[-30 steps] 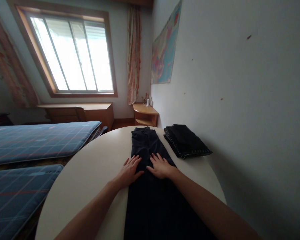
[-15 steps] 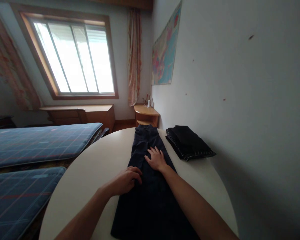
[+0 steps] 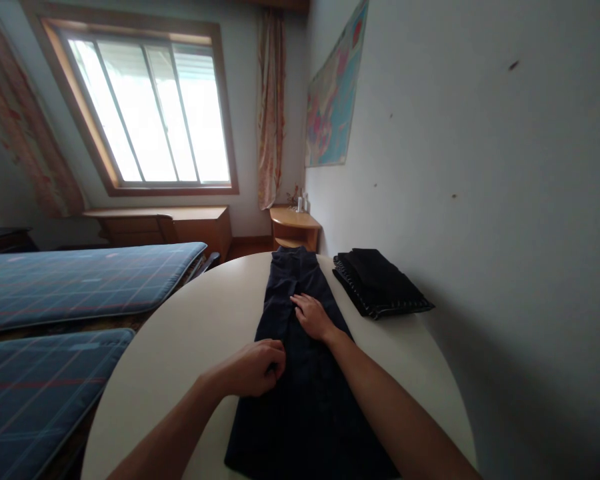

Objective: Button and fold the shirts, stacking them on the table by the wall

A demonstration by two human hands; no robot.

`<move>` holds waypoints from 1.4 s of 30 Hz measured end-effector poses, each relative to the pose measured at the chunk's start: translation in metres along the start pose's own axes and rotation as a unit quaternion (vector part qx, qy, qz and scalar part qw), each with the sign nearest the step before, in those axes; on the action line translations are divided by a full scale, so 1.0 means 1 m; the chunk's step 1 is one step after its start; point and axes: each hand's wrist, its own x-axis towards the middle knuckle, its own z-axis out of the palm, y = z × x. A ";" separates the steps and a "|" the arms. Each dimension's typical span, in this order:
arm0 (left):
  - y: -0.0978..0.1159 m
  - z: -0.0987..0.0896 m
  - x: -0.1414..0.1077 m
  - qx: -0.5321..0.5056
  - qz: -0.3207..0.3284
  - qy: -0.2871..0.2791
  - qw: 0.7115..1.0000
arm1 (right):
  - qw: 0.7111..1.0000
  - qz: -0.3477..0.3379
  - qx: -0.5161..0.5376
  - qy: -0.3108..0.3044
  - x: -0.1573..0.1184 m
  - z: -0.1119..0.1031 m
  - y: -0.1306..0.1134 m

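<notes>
Dark garment: the navy garment (image 3: 305, 400) lay lengthwise on the round white table (image 3: 180, 360), its narrow collar end at the far edge and its wider part toward the person. Its near left corner showed, whereas one second earlier that part ran out of view.
Left hand: the left hand (image 3: 256, 368) was at the garment's left side, about midway along it, with the fingers curled inward. They were spread flat on the cloth one second earlier, and had curled tighter over the last half second. Whether they pinched any cloth could not be told.
Right hand: the right hand (image 3: 313, 319) rested on the garment, farther up toward the collar than the left, unclenched and palm down. Its fingers lay closer together than half a second before, when they were fanned out.
Black folded cloth: the black cloth (image 3: 380, 283) sat to the right of the garment, apart from it, unchanged in its place.
Mattresses: two blue plaid mattresses, one farther (image 3: 80, 280) and one nearer (image 3: 45, 373), were well to the left of the garment.
Corner shelf: the wooden shelf (image 3: 295, 219) stood beyond the garment's collar end.
</notes>
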 end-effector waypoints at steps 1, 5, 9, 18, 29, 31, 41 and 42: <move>0.004 0.000 0.001 -0.004 0.004 0.013 1.000 | 1.000 0.001 0.006 0.008 0.001 0.000 0.001; 0.019 0.005 0.004 -0.041 0.031 0.053 0.997 | 0.997 0.023 0.033 0.063 0.003 -0.003 0.002; 0.029 0.014 0.009 -0.038 0.069 0.004 0.997 | 0.995 0.058 0.037 0.066 0.002 -0.004 0.003; 0.038 0.034 0.023 -0.019 0.099 0.048 0.994 | 0.998 0.051 0.007 0.035 -0.001 -0.002 0.004; 0.032 0.030 0.020 0.011 0.075 0.034 0.997 | 0.996 0.062 0.010 -0.068 -0.009 -0.021 0.018; 0.034 0.029 0.021 0.003 0.066 0.027 0.997 | 0.990 0.067 0.009 -0.122 -0.011 -0.026 0.020; 0.050 0.026 0.014 -0.095 0.085 -0.094 0.987 | 0.973 0.074 -0.037 -0.215 -0.039 -0.055 -0.015; 0.054 0.029 0.013 -0.123 0.100 -0.115 0.981 | 0.972 0.066 -0.047 -0.219 -0.046 -0.059 -0.019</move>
